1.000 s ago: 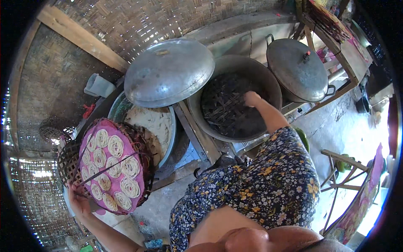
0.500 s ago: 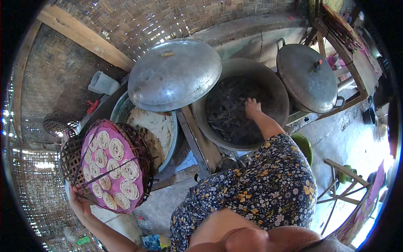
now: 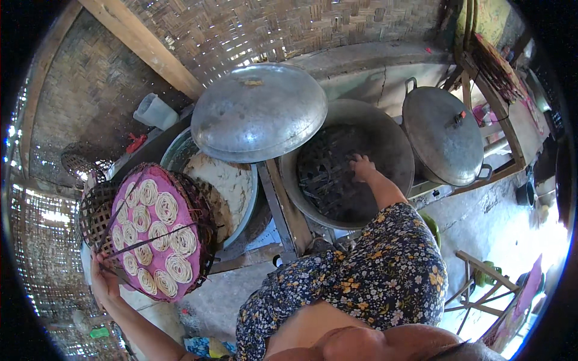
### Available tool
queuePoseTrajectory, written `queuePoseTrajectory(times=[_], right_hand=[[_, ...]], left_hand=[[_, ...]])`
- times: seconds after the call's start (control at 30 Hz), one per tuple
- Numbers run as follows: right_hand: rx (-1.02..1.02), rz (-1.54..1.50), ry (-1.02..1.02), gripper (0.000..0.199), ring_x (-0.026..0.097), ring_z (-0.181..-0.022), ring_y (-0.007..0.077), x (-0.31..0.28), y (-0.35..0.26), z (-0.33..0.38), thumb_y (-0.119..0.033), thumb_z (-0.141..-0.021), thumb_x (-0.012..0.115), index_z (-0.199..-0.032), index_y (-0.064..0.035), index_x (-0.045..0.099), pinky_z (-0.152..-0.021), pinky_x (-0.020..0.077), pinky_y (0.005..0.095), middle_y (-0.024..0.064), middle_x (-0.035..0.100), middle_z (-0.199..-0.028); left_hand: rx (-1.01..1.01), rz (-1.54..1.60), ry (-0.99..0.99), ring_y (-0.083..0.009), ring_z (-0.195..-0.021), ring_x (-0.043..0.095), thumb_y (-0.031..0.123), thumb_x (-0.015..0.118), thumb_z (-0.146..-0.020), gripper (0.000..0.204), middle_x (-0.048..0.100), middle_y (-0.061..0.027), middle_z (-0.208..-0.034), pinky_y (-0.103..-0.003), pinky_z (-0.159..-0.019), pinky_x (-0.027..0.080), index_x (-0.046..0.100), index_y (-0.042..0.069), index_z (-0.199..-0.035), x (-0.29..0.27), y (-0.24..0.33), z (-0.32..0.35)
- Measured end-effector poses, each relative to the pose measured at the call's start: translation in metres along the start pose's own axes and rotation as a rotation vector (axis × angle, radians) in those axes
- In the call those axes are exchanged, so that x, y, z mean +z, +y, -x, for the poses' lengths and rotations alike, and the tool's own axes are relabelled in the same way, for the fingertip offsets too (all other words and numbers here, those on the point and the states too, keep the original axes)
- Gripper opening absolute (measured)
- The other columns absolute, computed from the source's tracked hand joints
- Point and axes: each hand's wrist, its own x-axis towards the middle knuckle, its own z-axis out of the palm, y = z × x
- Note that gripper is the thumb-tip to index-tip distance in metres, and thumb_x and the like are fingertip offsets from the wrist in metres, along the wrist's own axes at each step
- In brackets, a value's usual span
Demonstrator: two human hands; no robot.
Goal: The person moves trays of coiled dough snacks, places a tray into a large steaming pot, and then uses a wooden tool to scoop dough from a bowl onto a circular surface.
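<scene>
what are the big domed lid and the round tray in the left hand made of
Domed lid: looks like thin aluminium, dull grey with a soft sheen and scuffs. Round tray: woven basketry, likely bamboo, shown by its dark lattice rim; a pink liner covers its face.

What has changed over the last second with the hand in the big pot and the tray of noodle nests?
The right hand has moved a little deeper across the dark woven rack inside the big pot and now rests on it. The left hand still grips the edge of the woven tray with the pink cloth and noodle nests; it has hardly shifted. Both metal lids stayed put.
</scene>
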Motion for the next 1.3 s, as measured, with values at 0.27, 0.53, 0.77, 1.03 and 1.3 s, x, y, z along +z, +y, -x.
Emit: queuePoseTrajectory(times=[0.27, 0.53, 0.77, 1.03, 1.3], right_hand=[[-0.052, 0.123, -0.03, 0.06, 0.027, -0.12, 0.0364, -0.035, 0.001, 0.003, -0.028, -0.06, 0.072, -0.114, -0.0172, 0.048, -0.087, 0.0414, 0.0493, 0.0045, 0.025, -0.135], [0.007, 0.144, 0.058, 0.065, 0.026, -0.121, 0.0372, 0.005, 0.003, -0.023, -0.028, -0.062, 0.072, -0.119, -0.0152, 0.043, -0.088, 0.0421, 0.047, 0.0057, 0.027, -0.134], [-0.006, 0.144, 0.034, 0.068, 0.027, -0.12, 0.0385, 0.014, 0.007, -0.027, -0.027, -0.063, 0.072, -0.122, -0.0145, 0.041, -0.091, 0.0412, 0.0428, 0.0094, 0.028, -0.133], [-0.043, 0.133, 0.089, 0.064, 0.029, -0.117, 0.0437, 0.012, 0.007, -0.027, -0.032, -0.061, 0.072, -0.116, -0.0129, 0.047, -0.095, 0.0348, 0.0445, 0.0115, 0.031, -0.13], [-0.114, 0.074, 0.197, 0.06, 0.03, -0.12, 0.0352, 0.055, 0.019, -0.053, -0.033, -0.062, 0.072, -0.109, -0.0038, 0.048, -0.097, 0.031, 0.0456, 0.0197, 0.037, -0.126]], left_hand=[[0.022, -0.029, 0.131, -0.0105, -0.08, 0.057, 0.009, 0.048, -0.087, 0.031, 0.058, -0.0055, -0.087, -0.022, -0.071, 0.047, 0.044, 0.0, -0.116, 0.01, 0.0, 0.002], [0.021, -0.046, 0.049, -0.0067, -0.07, 0.053, 0.013, 0.05, -0.086, 0.037, 0.056, -0.0019, -0.084, -0.02, -0.066, 0.044, 0.041, 0.002, -0.121, -0.009, 0.002, -0.004], [0.007, -0.044, 0.131, -0.0091, -0.084, 0.053, 0.014, 0.05, -0.086, 0.042, 0.058, -0.0018, -0.086, -0.022, -0.073, 0.042, 0.037, 0.0, -0.124, -0.012, 0.004, -0.002], [-0.035, -0.018, 0.027, -0.0119, -0.086, 0.054, 0.013, 0.049, -0.087, 0.043, 0.058, -0.0037, -0.088, -0.024, -0.075, 0.043, 0.036, 0.001, -0.125, -0.029, 0.005, -0.009], [-0.005, -0.04, 0.054, -0.0121, -0.086, 0.053, 0.011, 0.049, -0.086, 0.043, 0.056, -0.0052, -0.091, -0.024, -0.075, 0.044, 0.034, 0.001, -0.126, -0.03, 0.007, -0.006]])
